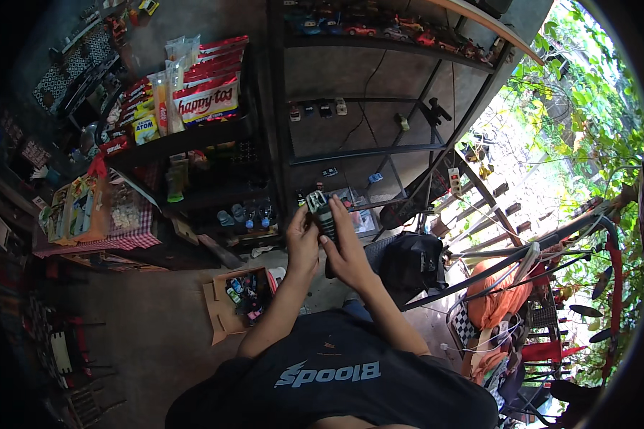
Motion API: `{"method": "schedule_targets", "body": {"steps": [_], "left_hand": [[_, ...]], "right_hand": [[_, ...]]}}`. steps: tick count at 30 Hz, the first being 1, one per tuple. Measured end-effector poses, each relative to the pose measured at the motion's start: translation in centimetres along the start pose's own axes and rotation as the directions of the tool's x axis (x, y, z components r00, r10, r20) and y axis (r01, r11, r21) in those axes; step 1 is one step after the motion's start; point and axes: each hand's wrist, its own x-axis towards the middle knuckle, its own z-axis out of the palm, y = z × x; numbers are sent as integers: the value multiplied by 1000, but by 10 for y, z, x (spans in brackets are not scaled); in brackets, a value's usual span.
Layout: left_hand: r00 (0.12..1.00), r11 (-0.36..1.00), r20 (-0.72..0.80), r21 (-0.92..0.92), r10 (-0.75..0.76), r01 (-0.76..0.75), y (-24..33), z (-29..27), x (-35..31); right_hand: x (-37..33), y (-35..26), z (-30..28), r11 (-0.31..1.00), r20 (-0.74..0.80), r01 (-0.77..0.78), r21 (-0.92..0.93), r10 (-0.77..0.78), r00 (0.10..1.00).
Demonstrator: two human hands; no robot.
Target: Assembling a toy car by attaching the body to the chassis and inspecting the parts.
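Held in front of my chest is a small toy vehicle (pixel 322 216), dark with a pale frame-like end. My left hand (pixel 303 244) grips its left side, fingers curled and partly hidden behind it. On the other side my right hand (pixel 346 249) closes around it, thumb against the near end. Beyond the hands rises a dark metal shelf rack (pixel 365 154). One of its levels carries a short row of toy cars (pixel 325 109), and the top level holds many more toy cars (pixel 390 30). A lower level has a blue toy car (pixel 375 177).
On the floor to my left sits an open cardboard box (pixel 224 325) with several toy cars inside. A black bag (pixel 413 259) lies to the right. Snack packs (pixel 207 96) fill a stand at the left, beside a checkered-cloth table (pixel 132 239). An orange bundle (pixel 497 293) lies farther right.
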Motion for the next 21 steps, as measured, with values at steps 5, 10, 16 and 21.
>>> {"method": "schedule_targets", "body": {"steps": [5, 10, 16, 21], "left_hand": [[1000, 998, -11, 53, 19, -18, -10, 22, -2], [985, 994, 170, 106, -40, 22, -36, 47, -3], [952, 881, 301, 436, 50, -184, -43, 86, 17], [922, 701, 326, 609, 207, -372, -40, 128, 25]], "right_hand": [[5, 5, -22, 997, 5, 57, -53, -57, 998], [26, 20, -73, 990, -68, 77, 121, -69, 995], [26, 46, -125, 966, -121, 73, 246, -44, 992], [3, 70, -163, 975, -73, 42, 219, -26, 997]]}}
